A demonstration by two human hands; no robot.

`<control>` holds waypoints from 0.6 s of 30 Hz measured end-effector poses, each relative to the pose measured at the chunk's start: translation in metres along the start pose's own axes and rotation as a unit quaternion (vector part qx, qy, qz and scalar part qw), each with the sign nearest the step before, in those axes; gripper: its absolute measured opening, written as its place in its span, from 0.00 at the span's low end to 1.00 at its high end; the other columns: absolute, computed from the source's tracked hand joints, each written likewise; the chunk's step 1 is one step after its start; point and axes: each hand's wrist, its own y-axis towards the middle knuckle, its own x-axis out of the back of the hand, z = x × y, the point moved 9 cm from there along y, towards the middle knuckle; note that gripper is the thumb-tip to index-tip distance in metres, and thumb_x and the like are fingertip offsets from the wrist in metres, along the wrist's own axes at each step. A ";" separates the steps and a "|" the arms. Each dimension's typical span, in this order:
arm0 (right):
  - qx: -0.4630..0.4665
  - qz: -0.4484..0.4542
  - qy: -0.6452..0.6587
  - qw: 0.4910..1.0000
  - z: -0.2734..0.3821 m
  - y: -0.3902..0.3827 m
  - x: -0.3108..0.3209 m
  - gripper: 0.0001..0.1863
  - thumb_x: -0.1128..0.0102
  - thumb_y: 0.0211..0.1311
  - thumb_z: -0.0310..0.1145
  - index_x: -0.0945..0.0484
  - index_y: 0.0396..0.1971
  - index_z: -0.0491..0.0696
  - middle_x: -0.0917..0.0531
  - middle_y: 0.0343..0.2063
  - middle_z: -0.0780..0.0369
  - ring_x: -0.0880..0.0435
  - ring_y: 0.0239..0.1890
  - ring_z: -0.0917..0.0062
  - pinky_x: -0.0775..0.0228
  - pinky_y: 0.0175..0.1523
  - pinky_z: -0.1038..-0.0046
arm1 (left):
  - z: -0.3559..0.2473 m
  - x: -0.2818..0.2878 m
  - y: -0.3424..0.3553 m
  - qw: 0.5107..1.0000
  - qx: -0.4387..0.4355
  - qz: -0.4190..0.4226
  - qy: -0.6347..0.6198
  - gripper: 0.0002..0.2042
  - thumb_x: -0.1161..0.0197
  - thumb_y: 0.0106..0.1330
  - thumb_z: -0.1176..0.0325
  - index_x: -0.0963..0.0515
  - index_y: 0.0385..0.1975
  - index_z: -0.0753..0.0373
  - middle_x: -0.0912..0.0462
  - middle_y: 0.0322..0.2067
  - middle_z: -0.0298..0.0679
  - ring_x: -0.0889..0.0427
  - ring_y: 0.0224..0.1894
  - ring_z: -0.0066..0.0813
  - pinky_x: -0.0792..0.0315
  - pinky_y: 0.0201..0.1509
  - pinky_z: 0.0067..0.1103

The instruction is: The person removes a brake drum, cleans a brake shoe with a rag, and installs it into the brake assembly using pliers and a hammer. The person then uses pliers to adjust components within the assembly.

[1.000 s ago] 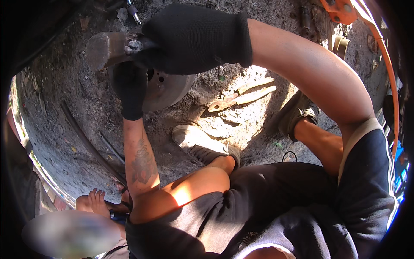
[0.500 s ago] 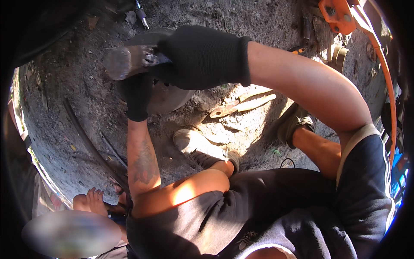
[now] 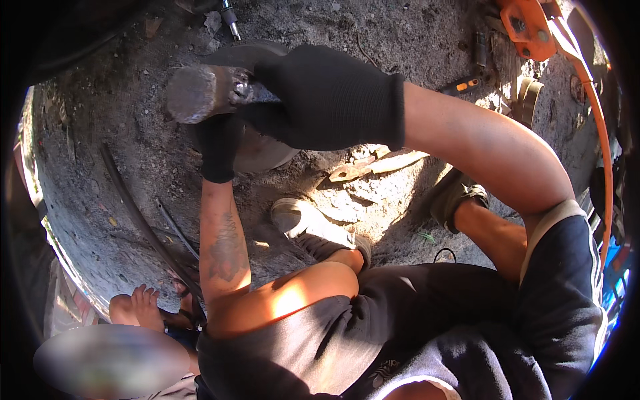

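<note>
My right hand (image 3: 327,97), in a black knit glove, is closed around a hammer. The heavy, worn metal hammer head (image 3: 192,93) points left, while the glove covers most of the handle. Below the head is my left hand (image 3: 220,147), also in a black glove. Its fingers are hidden behind the hammer, so what they hold cannot be made out. Under both hands a round grey metal disc (image 3: 267,155) shows at its edges; its middle is covered. Pliers (image 3: 353,170) with pale handles lie on the dirt near my right hand, partly covered by it.
An orange metal jack-like piece (image 3: 527,30) stands at the far right. Near it lie an orange-and-black tool (image 3: 461,85), a dark cylinder (image 3: 479,50) and a metal ring (image 3: 528,100). A chrome tool (image 3: 231,21) is at the top, a black hose (image 3: 133,200) left. Another person's hand (image 3: 145,307) is lower left.
The view has shifted slightly. My right hand and the hammer have come a little nearer to me, and the glove covers more of the pliers. My left hand stays under the hammer head.
</note>
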 end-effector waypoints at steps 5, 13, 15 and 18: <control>-0.048 0.055 -0.056 0.996 -0.005 -0.003 -0.003 0.17 0.36 0.63 0.41 0.19 0.43 0.42 0.16 0.25 0.50 0.15 0.30 0.53 0.22 0.37 0.58 | -0.013 0.010 0.006 0.997 0.008 -0.052 -0.055 0.17 0.30 0.56 0.67 0.17 0.46 0.62 0.14 0.42 0.43 0.16 0.48 0.43 0.26 0.56 0.35; -0.126 0.045 -0.167 0.977 -0.066 -0.013 0.021 0.17 0.38 0.65 0.46 0.18 0.39 0.46 0.15 0.26 0.52 0.14 0.29 0.55 0.22 0.37 0.59 | -0.030 0.026 0.025 0.962 0.124 0.045 -0.239 0.11 0.32 0.65 0.72 0.17 0.45 0.68 0.14 0.38 0.38 0.18 0.36 0.17 0.26 0.41 0.16; -0.137 0.032 -0.239 0.961 -0.092 -0.022 0.034 0.16 0.38 0.65 0.46 0.18 0.39 0.48 0.15 0.26 0.53 0.14 0.29 0.56 0.22 0.37 0.58 | -0.022 0.021 0.019 0.894 0.188 0.039 -0.406 0.11 0.33 0.67 0.71 0.17 0.47 0.67 0.13 0.38 0.37 0.17 0.38 0.18 0.25 0.44 0.17; -0.161 0.044 -0.318 0.933 -0.115 -0.037 0.042 0.16 0.38 0.64 0.47 0.17 0.40 0.50 0.14 0.28 0.55 0.13 0.30 0.58 0.21 0.38 0.58 | -0.021 0.016 0.016 0.807 0.244 0.032 -0.537 0.10 0.34 0.68 0.71 0.17 0.47 0.67 0.13 0.38 0.36 0.18 0.40 0.16 0.25 0.46 0.16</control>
